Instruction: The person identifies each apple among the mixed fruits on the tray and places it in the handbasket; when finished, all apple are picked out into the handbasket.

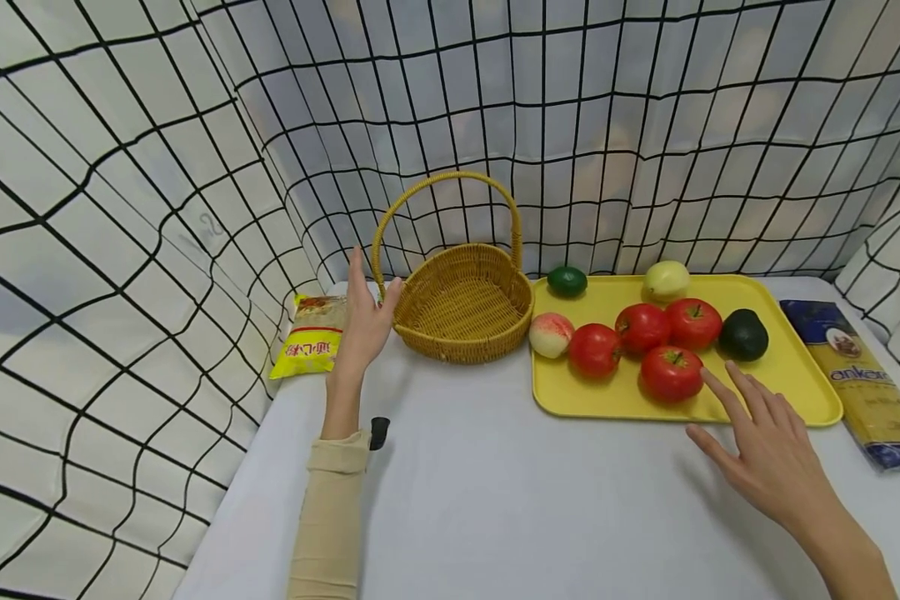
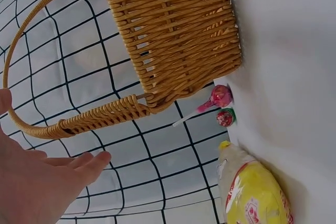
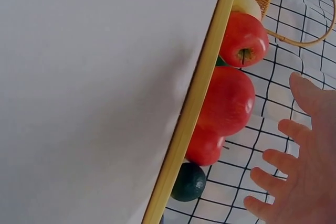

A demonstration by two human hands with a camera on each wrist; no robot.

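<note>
The front red fruit (image 1: 671, 374) rests on the yellow tray (image 1: 585, 402). Near the tray's front edge, the right hand (image 1: 776, 458), fingers spread and empty, seems at the reaching step — gripping the fruit needs curled fingers. Left of the tray, the left hand (image 1: 365, 321), also empty, is beside the basket (image 1: 465, 350).

Head cam looked forward and down from above the table's (image 1: 480, 500) near side, farthest back and widest, with the basket (image 1: 465, 350) mid-frame, yellow tray (image 1: 795, 375) at 3 o'clock and yellow bag (image 1: 307, 350) at 9. Left wrist cam sat low and close, rolled so the table stood at 3, facing the basket at 12 and the yellow bag between 4 and 5, both shared with head. Right wrist cam, also low, close and rolled, put the table at 9, the yellow tray's edge slanting 1 to 6, basket at 1, those shared with head.
</note>
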